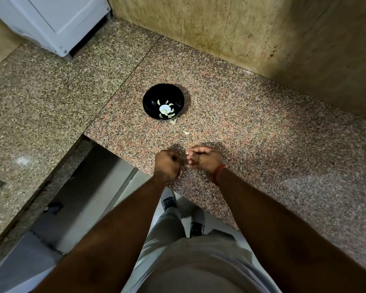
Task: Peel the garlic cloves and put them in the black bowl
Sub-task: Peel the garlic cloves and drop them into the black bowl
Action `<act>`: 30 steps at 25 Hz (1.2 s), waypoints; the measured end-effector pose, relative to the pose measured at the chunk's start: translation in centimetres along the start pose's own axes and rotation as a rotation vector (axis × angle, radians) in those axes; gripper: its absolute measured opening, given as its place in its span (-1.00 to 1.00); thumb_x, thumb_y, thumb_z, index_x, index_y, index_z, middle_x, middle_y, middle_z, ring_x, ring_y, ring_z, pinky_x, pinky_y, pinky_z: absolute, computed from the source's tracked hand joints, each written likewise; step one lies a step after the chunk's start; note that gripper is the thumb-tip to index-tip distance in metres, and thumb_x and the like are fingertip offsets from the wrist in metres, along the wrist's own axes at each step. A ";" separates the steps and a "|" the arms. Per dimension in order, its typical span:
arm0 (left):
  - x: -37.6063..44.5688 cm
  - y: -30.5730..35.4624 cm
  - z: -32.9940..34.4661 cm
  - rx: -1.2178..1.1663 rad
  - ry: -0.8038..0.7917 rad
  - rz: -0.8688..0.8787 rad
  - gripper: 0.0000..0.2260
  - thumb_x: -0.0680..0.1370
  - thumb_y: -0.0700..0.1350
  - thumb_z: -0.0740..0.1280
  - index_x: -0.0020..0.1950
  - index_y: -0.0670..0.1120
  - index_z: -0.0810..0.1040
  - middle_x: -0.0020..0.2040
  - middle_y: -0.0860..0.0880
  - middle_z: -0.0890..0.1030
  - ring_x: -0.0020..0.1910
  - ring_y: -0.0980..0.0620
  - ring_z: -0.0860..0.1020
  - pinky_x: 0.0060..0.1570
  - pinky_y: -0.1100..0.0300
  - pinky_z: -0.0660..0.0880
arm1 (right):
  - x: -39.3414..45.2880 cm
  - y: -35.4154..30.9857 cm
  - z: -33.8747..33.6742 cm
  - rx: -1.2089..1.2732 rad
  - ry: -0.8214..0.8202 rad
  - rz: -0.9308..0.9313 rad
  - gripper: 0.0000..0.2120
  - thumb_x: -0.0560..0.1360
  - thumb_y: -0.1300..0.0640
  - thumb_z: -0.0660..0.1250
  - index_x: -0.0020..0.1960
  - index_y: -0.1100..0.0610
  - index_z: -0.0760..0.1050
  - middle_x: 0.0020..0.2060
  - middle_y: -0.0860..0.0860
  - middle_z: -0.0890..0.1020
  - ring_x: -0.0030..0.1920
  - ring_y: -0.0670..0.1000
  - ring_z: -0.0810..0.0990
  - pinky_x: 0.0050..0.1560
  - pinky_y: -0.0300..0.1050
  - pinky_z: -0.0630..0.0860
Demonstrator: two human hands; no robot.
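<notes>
The black bowl (pixel 149 96) stands on the granite counter (pixel 251 127) ahead of me, with several peeled pale garlic cloves (pixel 164 112) lying in its bottom. One loose clove (pixel 186 132) lies on the counter between the bowl and my hands, and a scrap of skin (pixel 173 122) sits against the bowl's near side. My left hand (pixel 167 163) is curled into a fist near the counter's front edge, and nothing shows in it. Beside it, my right hand (pixel 206 160) pinches a small pale garlic clove (pixel 187 153) at its fingertips; most of that clove is hidden.
A tiled wall (pixel 262 34) runs along the back and right of the counter. A white appliance (pixel 57 22) stands at the far left. The counter's front edge (pixel 106 148) steps down to a lower gap on the left. My legs and shoes are below.
</notes>
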State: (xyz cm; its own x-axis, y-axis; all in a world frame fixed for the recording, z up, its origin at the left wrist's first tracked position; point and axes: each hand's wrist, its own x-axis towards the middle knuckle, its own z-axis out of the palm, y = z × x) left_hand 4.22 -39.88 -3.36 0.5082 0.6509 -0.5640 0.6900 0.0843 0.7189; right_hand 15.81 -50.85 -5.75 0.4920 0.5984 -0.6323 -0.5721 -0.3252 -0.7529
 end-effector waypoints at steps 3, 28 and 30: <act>-0.1 0.3 0.4 0.064 0.024 0.004 -0.80 0.61 -0.31 0.37 -0.22 -0.22 0.61 -0.46 -0.11 0.57 -0.67 0.09 0.47 -0.65 0.30 0.40 | 0.2 0.3 0.1 -0.117 0.061 -0.014 -0.89 0.56 0.30 0.43 0.03 0.35 0.60 -0.21 0.16 0.66 -0.28 0.04 0.60 -0.26 -0.02 0.66; -1.4 -4.6 0.7 0.592 0.043 0.295 -0.83 0.53 -0.35 0.37 -0.03 -0.15 0.72 -0.15 -0.07 0.72 -0.32 0.10 0.60 -0.24 0.39 0.49 | -0.1 1.6 1.9 -1.315 -0.008 -0.502 -0.70 0.53 0.23 0.40 0.24 0.04 0.66 0.13 0.07 0.66 0.05 0.06 0.62 0.17 0.01 0.60; -1.4 -4.6 0.7 0.608 0.049 0.323 -0.83 0.51 -0.36 0.35 -0.07 -0.17 0.72 -0.17 -0.10 0.73 -0.29 0.03 0.63 -0.17 0.23 0.59 | 0.1 1.5 2.5 -1.385 0.001 -0.494 -0.73 0.52 0.27 0.37 0.15 0.04 0.69 0.06 0.05 0.64 0.02 0.07 0.61 0.12 0.01 0.62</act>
State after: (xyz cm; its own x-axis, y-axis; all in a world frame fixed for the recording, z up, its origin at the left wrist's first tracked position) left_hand 0.71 -41.67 -6.18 0.7229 0.6067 -0.3305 0.6817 -0.5485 0.4842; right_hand 13.41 -49.46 -6.52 0.4470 0.8547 -0.2639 0.7221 -0.5189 -0.4575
